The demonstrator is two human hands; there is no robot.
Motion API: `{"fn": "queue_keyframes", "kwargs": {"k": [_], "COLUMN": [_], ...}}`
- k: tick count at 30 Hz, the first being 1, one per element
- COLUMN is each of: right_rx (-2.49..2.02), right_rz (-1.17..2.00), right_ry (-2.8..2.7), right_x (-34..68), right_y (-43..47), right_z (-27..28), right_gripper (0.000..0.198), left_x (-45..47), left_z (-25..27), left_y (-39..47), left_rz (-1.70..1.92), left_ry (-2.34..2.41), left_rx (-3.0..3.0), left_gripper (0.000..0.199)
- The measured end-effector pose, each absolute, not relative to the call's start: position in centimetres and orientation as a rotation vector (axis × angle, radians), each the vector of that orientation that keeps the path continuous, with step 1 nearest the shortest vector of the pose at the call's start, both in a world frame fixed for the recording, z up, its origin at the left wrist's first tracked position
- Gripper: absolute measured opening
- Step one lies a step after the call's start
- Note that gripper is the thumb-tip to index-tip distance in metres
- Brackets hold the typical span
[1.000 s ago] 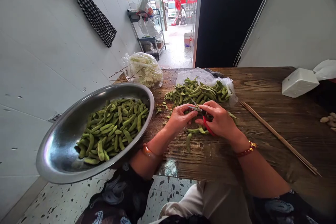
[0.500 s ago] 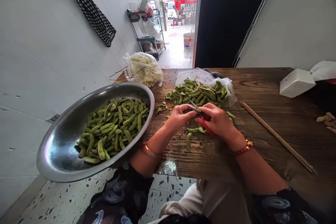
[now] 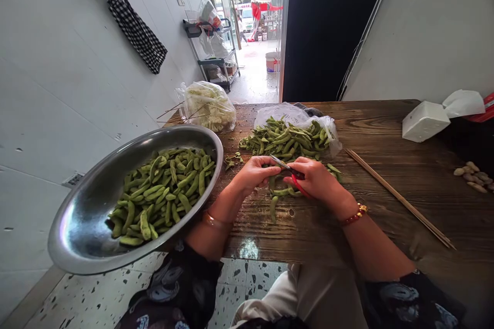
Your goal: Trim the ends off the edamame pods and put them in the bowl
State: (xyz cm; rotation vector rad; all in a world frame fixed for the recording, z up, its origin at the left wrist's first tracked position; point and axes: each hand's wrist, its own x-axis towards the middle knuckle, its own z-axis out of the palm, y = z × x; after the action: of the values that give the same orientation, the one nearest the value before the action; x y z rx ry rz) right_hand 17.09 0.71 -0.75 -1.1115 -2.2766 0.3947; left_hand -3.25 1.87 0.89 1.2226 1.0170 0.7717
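The right hand (image 3: 314,182) has its grip closed around the red handles of a pair of scissors (image 3: 296,177), whose blades point forward and left, towards the other hand. The left hand (image 3: 254,170) is just beside the blades, thumb and forefinger drawn close together; whether its grip has a pod in it is too small to tell.

Just beyond both grips, a heap of green soybean pods (image 3: 289,136) lies on the wooden counter (image 3: 386,231), with a clear plastic bag (image 3: 283,111) behind it and round its right side. A few loose pods (image 3: 274,208) lie under the grips and just on the near side of them. Small green trimmings (image 3: 233,159) are scattered just past the left grip, on its left.

To the left of the left grip, a tilted metal basin (image 3: 73,257) holds many trimmed-looking pods (image 3: 165,190). Farther off behind it stands a clear bag of cauliflower (image 3: 210,108).

Right of the right grip, thin wooden sticks (image 3: 397,195) lie slantwise. Well apart on that side are a white tissue box (image 3: 424,122) and some unshelled peanuts (image 3: 474,176).
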Motion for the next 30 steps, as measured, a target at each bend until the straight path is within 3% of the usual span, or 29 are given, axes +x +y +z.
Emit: {"fn": "queue_keyframes", "kwargs": {"k": [11,30], "right_rx": [-1.213,-1.119], "right_rz": [0.338,0.33], "right_ry": [-2.051,-1.99], "right_x": [17.2,16.9], "right_y": [0.9,0.8], "right_z": [-1.0,-1.2], "right_gripper": [0.045,0.038], "left_x": [-3.1,-1.3], "left_z": [0.5,0.3], "left_y": [3.0,1.4], "left_rz": [1.234,1.095], "left_ry": [0.823,0.747], "left_rx": [0.67,0.722], "left_gripper": [0.029,0.026]}}
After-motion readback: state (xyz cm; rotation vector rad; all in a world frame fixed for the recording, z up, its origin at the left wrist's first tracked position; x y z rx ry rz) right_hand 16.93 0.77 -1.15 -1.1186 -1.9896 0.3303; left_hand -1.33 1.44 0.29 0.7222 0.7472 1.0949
